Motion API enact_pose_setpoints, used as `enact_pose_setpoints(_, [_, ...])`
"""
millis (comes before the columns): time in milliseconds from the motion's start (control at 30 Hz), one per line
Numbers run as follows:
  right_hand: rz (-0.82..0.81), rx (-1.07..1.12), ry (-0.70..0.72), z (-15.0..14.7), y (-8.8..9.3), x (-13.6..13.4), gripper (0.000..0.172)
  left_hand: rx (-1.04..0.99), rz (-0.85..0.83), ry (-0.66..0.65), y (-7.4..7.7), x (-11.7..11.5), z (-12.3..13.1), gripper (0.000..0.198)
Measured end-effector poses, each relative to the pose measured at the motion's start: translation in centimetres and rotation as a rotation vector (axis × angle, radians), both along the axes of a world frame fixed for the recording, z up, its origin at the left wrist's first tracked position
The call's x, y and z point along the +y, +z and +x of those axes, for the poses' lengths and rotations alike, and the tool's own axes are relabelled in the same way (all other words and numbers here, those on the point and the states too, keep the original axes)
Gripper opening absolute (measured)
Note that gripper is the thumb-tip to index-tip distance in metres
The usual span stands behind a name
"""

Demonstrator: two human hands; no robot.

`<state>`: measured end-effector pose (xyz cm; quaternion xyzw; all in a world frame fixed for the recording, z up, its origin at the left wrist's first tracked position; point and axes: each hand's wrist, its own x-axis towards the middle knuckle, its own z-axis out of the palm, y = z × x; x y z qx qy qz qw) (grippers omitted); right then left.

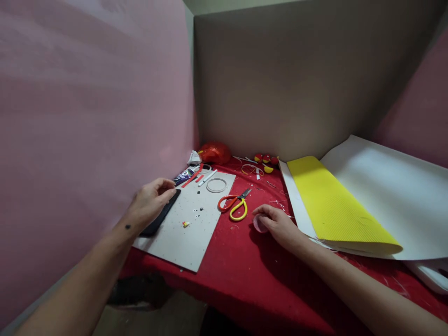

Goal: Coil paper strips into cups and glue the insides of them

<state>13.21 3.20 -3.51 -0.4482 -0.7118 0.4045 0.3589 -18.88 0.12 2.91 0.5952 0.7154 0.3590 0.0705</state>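
Note:
My left hand (152, 199) hovers by a flat black phone-like slab (164, 213) at the left of a grey board (199, 247). Its fingers are loosely bent, thumb apart, with nothing visible between them. My right hand (278, 225) is closed around the side of a small pinkish round roll (259, 223), perhaps tape, on the red cloth. Between the hands lie scissors (239, 205) with one red and one yellow handle, blades parted. A tiny yellow, red and white piece (185, 224) sits on the board among dark scraps.
A pale ring (216, 185) and a white pen (207, 178) lie on the board. Behind are a red bag (215, 153) and several red-yellow balls (266, 158). Yellow corrugated sheet (336, 205) and large white sheet (392, 186) cover the right. Walls (297, 79) enclose the table.

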Motion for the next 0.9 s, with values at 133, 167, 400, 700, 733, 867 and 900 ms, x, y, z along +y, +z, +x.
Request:
enact_pose_setpoints(133, [0.157,-0.184,-0.104,0.4,-0.3,0.2,0.023,0.213,-0.043,0.138,0.4,3.1,-1.6,0.031])
enact_pose_setpoints(167, [0.177,-0.212,-0.123,0.6,-0.3,0.2,0.024,0.256,-0.072,0.151,0.3,4.2,-1.8,0.030])
enact_pose_setpoints(400, [0.242,-0.207,-0.231,1.4,-0.1,-0.1,0.024,0.486,-0.335,0.158,-1.2,10.3,-2.3,0.033])
enact_pose_setpoints(700, [0.671,-0.114,-0.288,1.8,1.2,-1.4,0.021,0.613,-0.393,0.142,-2.8,11.9,-2.6,0.034])
enact_pose_setpoints(733, [0.684,-0.100,-0.282,1.7,1.4,-1.6,0.020,0.615,-0.383,0.136,-2.9,11.9,-2.7,0.034])
enact_pose_setpoints(867, [0.705,-0.051,-0.248,1.3,2.0,-2.7,0.020,0.602,-0.296,0.130,-2.6,11.5,-2.9,0.034])
enact_pose_setpoints(900, [0.699,-0.038,-0.243,1.0,2.2,-3.1,0.019,0.597,-0.258,0.138,-2.3,11.2,-2.9,0.034])
